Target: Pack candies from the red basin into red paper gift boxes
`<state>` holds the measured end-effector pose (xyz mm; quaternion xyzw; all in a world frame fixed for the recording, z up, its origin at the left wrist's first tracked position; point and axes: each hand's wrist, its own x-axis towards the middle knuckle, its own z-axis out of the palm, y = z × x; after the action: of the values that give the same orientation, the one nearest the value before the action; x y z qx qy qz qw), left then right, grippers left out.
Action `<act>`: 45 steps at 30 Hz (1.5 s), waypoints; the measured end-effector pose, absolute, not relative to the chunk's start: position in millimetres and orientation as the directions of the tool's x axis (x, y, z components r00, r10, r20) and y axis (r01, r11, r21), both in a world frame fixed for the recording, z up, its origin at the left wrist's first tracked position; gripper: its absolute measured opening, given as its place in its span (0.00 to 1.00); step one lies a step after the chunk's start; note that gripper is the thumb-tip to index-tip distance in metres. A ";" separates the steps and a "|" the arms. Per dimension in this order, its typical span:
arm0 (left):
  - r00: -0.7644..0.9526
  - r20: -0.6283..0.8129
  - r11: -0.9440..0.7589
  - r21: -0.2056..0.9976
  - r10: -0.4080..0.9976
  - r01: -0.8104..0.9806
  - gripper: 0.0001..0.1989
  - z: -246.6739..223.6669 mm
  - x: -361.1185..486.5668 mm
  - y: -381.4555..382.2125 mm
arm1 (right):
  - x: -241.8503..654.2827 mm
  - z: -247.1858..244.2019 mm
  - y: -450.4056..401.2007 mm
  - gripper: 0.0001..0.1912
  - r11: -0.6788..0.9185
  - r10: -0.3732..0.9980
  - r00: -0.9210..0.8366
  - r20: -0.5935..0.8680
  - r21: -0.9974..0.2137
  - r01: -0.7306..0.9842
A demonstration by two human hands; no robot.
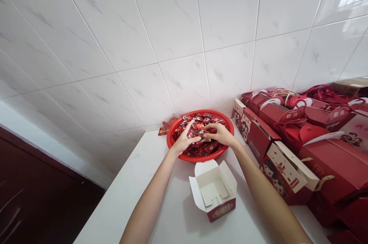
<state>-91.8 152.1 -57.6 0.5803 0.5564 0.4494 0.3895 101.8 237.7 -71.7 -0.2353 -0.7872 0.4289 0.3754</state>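
Dozens of small red wrapped packets (pixel 205 149) fill the round red plastic basket (pixel 201 159), which stands on the white tabletop (pixel 129 182) close to the wall. Your two hands are over the middle of the heap. Your left hand (pixel 183 140) is spread, its thumb held apart from the fingers, with several packets against its inner side. Your right hand (pixel 220 135) reaches in from the other side, its thumb and fingertips drawn close together at a dark patterned packet (pixel 201 133) between your hands; you cannot tell from this view whether they grip it.

Just in front of the basket, between your forearms, an open box (pixel 214 190) stands with its flaps turned outward, showing its cream inside and a red front. Behind the basket on your left, a few more wrapped items (pixel 162 131) lie by the wall.

To your right, red gift boxes (pixel 330 163) are crowded together in rows, some with rope handles and one near you with a cream printed panel. Dark red ribbons (pixel 322 92) lie over the far ones, near a brown cardboard box (pixel 349 86). White marbled tiles (pixel 184 14) cover the wall.
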 end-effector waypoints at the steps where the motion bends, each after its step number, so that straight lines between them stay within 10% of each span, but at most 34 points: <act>1: -0.018 0.092 -0.082 0.950 0.996 0.300 0.49 -57.4 -91.6 151.7 | 102.0 -71.9 237.8 0.12 0.518 0.698 -0.602 0.387 -0.854 0.052; 17: -0.124 -0.085 0.072 0.991 0.989 -0.108 0.41 -55.2 -87.0 154.0 | 88.6 -69.2 229.7 0.16 0.143 0.900 -0.339 0.273 -0.921 -0.363; 21: -0.245 -0.127 0.147 0.987 0.961 0.066 0.29 -53.1 -85.8 155.4 | 92.7 -67.1 228.8 0.17 0.046 0.929 -0.317 0.193 -0.907 -0.420; 26: -0.366 0.151 0.016 0.909 0.918 0.416 0.17 -51.4 -85.7 157.9 | 93.7 -61.2 224.0 0.17 0.013 0.903 -0.381 0.198 -0.900 -0.437; 37: -0.328 0.239 0.046 0.742 0.914 0.669 0.17 -52.4 -110.6 149.4 | 94.4 -57.4 223.1 0.18 0.018 0.915 -0.360 0.183 -0.909 -0.417; 45: 0.075 -0.163 0.010 0.466 0.984 0.885 0.24 -43.2 -130.6 150.5 | 91.6 -59.7 225.2 0.20 0.078 0.899 -0.373 0.230 -0.921 -0.380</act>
<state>-130.6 150.5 -43.2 0.6954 0.6717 0.1068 0.2320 91.6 225.2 -59.7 -0.2429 -0.5335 0.6339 0.5045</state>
